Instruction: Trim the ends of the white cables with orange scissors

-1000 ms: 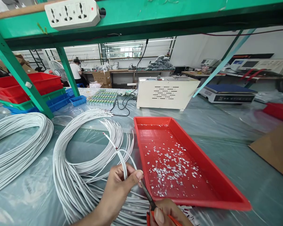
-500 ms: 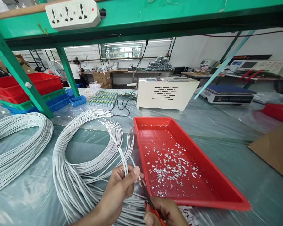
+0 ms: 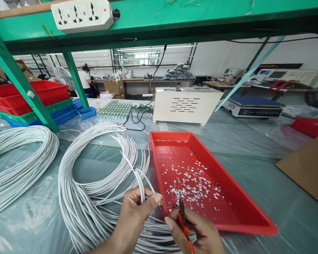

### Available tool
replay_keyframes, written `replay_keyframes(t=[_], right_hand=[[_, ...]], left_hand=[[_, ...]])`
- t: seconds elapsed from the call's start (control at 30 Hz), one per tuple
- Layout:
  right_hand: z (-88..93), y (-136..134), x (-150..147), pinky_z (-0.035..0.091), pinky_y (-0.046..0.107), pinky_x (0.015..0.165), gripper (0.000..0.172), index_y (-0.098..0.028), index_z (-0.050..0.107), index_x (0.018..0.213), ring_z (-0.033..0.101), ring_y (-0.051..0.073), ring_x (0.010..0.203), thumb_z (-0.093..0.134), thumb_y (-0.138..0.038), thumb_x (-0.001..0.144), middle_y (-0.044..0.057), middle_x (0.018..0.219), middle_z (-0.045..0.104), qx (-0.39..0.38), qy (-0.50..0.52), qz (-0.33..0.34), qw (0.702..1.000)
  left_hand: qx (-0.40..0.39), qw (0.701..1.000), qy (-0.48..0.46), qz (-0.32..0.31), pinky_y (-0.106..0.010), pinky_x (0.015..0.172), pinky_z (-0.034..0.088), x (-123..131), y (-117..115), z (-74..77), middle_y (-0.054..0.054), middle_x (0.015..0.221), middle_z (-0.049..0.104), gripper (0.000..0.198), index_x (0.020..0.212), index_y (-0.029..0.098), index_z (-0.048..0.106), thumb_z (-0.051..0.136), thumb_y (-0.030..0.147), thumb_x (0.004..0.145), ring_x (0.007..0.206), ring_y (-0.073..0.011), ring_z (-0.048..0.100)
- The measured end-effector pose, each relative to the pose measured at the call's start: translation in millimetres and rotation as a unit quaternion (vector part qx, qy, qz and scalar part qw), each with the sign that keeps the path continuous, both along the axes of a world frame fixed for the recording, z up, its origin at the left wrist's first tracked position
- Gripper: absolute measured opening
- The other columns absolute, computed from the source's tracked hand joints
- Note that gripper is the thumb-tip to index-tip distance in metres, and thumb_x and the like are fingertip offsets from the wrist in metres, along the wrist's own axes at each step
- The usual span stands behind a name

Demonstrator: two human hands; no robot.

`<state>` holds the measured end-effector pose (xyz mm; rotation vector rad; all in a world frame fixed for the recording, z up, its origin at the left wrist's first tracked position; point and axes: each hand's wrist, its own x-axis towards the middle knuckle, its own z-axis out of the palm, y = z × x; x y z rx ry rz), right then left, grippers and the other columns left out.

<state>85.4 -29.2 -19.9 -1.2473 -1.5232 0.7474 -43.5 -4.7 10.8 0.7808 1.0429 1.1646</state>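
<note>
My left hand (image 3: 133,215) is closed around a few white cables (image 3: 141,185), thumb pressed on top. Their dark red-marked ends stick up above the fingers, and one end bends over toward the thumb tip. In my right hand (image 3: 201,229) is a pair of snips (image 3: 184,222) with orange handles and narrow dark blades pointing up, apart from the cables. A large coil of white cable (image 3: 69,197) lies under and left of my hands. Right of them is a red tray (image 3: 233,185) scattered with small silvery scraps (image 3: 198,183); the blade tips are over its near left part.
Another white cable coil (image 3: 46,151) lies at the left. Stacked bins (image 3: 26,97) stand behind a green post (image 3: 29,81). A beige machine (image 3: 185,106) and a scale (image 3: 254,107) are farther back. Cardboard (image 3: 307,169) is at the right. A green beam (image 3: 201,17) crosses overhead.
The snips were at the cable end by my left fingers. My right hand has drawn them right and turned them upward over the tray. My left hand keeps hold of the cables.
</note>
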Motion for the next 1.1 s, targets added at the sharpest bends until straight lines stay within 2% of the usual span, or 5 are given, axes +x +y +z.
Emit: replay_keyframes(t=[0.17,0.37,0.67,0.83,1.1], right_hand=[[13.8,4.9,1.2,0.035,0.017,0.042,0.007,-0.019,0.056,0.063,0.043,0.008,0.041,0.059,-0.023,0.068,-0.006,0.049,0.049,0.061,0.014,-0.030,0.998],[14.2,8.9,6.2,0.043,0.018,0.046,0.001,-0.016,0.058,0.070,0.053,0.010,0.045,0.057,-0.015,0.070,-0.002,0.054,0.057,0.113,-0.039,0.007,0.993],[13.6,8.2,10.3,0.044,0.018,0.044,0.009,-0.017,0.062,0.067,0.053,0.011,0.045,0.055,-0.013,0.071,0.000,0.053,0.058,0.163,-0.108,0.022,0.980],[11.2,5.1,7.0,0.041,0.019,0.043,0.010,-0.016,0.061,0.069,0.049,0.010,0.043,0.052,-0.014,0.072,-0.001,0.051,0.055,0.150,-0.099,0.007,0.984],[12.2,6.6,7.6,0.032,0.017,0.039,0.014,-0.019,0.046,0.052,0.038,0.007,0.038,0.046,-0.011,0.064,-0.006,0.046,0.040,0.169,-0.201,-0.006,0.965]], left_hand=[[-0.006,1.000,-0.003,0.018,-0.015,0.043,0.028,3.7,-2.3,-0.5,0.004,0.061,0.062,0.018,0.062,0.014,0.061,0.075,0.025,0.059,0.038,0.0000,0.031],[0.010,1.000,0.001,0.010,-0.019,0.058,0.041,5.2,-3.2,-1.8,0.002,0.056,0.062,0.016,0.059,0.014,0.062,0.074,0.022,0.059,0.055,-0.0091,0.053],[0.064,0.997,-0.035,-0.029,-0.021,0.054,0.044,6.5,-3.1,-3.3,0.002,0.051,0.063,0.017,0.057,0.013,0.058,0.070,0.021,0.065,0.050,-0.0111,0.058],[0.062,0.998,0.017,-0.018,-0.024,0.056,0.044,6.3,-3.1,-6.4,-0.002,0.053,0.064,0.019,0.055,0.013,0.057,0.069,0.023,0.066,0.053,-0.0136,0.058],[0.060,0.996,0.056,-0.014,-0.023,0.052,0.039,8.3,-5.3,-11.6,0.000,0.052,0.056,0.021,0.054,0.013,0.057,0.069,0.026,0.064,0.051,-0.0118,0.050]])
